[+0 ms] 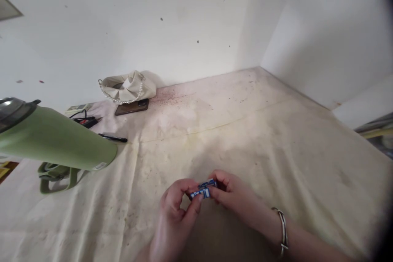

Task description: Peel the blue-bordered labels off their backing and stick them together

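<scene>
A small blue-and-white box (204, 189) is held between my two hands, low in the middle of the view. Its printing is too small to read. My left hand (179, 204) is closed on the box's left end, the thumb at its near side and the fingers behind it. At the other end, my right hand (229, 192) pinches the box between thumb and fingers. A silver bangle (283, 233) circles my right wrist. Part of the box is covered by my fingertips.
A tall green tumbler (61, 135) with a handle stands at the left. Behind it lie a black pen (113, 137) and a dark cable (86, 121). A cream bag (129, 86) with a beaded strap rests by the wall, beside a phone (132, 107). Wrinkled cloth (196, 139) covers the table.
</scene>
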`<state>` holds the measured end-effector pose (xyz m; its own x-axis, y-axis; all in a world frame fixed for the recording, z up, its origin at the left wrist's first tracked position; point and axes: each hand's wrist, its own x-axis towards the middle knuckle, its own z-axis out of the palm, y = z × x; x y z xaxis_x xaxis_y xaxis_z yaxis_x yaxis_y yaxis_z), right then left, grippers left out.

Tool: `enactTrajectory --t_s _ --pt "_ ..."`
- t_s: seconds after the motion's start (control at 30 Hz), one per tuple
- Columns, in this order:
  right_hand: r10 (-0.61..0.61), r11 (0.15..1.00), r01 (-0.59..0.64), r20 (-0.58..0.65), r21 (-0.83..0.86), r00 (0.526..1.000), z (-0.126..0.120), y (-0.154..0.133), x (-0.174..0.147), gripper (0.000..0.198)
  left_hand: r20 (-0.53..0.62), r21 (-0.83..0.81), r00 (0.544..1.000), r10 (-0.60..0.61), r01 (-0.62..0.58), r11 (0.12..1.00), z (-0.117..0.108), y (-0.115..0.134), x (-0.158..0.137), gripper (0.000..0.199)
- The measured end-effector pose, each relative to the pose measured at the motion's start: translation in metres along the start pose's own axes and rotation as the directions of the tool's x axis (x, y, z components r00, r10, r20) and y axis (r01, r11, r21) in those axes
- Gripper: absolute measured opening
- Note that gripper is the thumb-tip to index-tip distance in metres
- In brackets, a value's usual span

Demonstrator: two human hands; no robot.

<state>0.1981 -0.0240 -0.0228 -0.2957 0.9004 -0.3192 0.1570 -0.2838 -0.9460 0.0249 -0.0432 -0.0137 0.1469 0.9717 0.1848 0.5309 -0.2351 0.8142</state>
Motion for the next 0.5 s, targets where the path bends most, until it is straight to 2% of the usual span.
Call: enactTrajectory --t_s 0.1,0.2,0.37,0.43,0.5 --pt "-0.017 0.999 0.015 0.048 0.03 0.999 0.0024 0.0015 -0.0025 0.011 0.004 0.061 1.0 0.001 -0.001 0.998 0.001 0.0047 0.0019 0.003" --pt "0.0 0.996 -0.009 0.103 0.089 0.995 0.0048 0.001 -0.0048 0.018 -0.006 0.098 1.0 -0.003 0.003 0.995 0.0019 0.0066 0.0059 0.006" --pt "0.019 0.979 -0.046 0.137 0.2 0.99 0.0075 0.0 -0.0053 0.028 0.002 0.06 1.0 0.022 -0.022 0.998 0.0053 0.0047 0.0083 0.01" --pt "0.015 0.973 -0.046 0.135 0.226 0.991 0.0078 -0.0014 -0.0055 0.029 -0.026 0.024 0.999 -0.021 0.022 0.999 0.0065 0.0033 0.0076 0.006" --pt "0.013 0.967 -0.047 0.135 0.25 0.991 0.008 -0.0031 -0.006 0.028 0.013 -0.03 0.993 -0.117 0.118 0.993 0.0074 0.0023 0.0064 0.014"
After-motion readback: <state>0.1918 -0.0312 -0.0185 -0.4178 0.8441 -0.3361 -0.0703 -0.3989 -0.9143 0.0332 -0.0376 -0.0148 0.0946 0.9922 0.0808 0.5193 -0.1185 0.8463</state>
